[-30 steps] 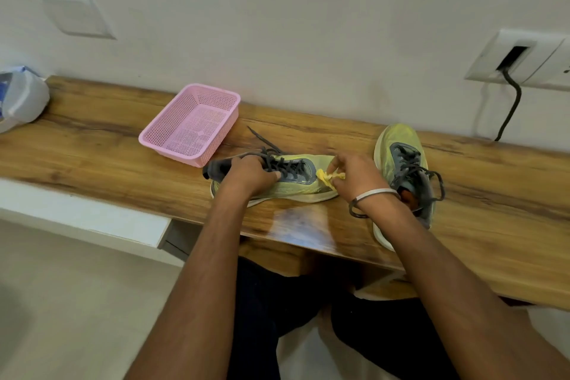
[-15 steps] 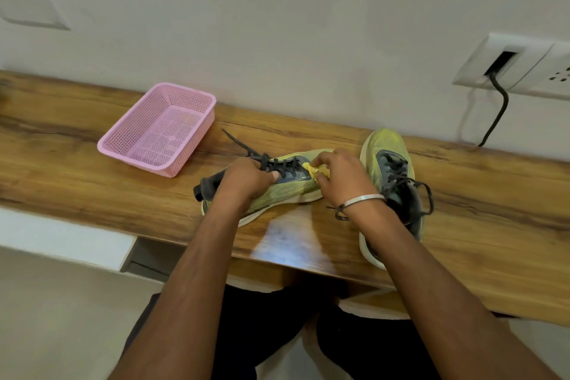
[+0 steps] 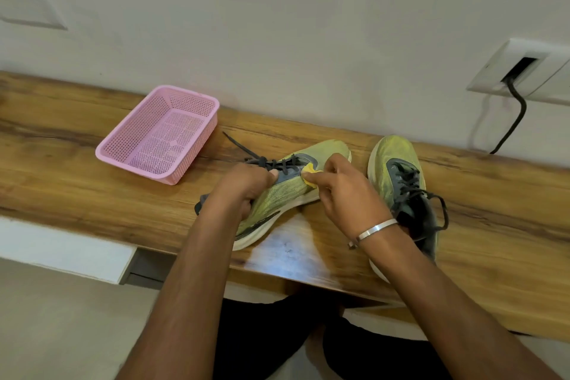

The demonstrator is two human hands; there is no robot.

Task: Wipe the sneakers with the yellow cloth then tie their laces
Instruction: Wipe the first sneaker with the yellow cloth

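Two yellow-green sneakers with dark laces rest on the wooden shelf. The left sneaker lies tilted, toe pointing up and right, its laces loose and one end trailing toward the basket. My left hand grips this sneaker around its collar. My right hand pinches a small yellow cloth against the sneaker's upper, near the laces. The right sneaker stands upright beside it, toe toward the wall, partly hidden by my right forearm.
An empty pink mesh basket sits on the shelf to the left of the sneakers. A white wall socket with a black cable hanging from it is at the right. My knees are below the shelf's front edge.
The left sneaker has turned, its toe swinging away and its heel toward me. My right hand with the cloth has moved from the toe toward the lace area. The view shifted right.
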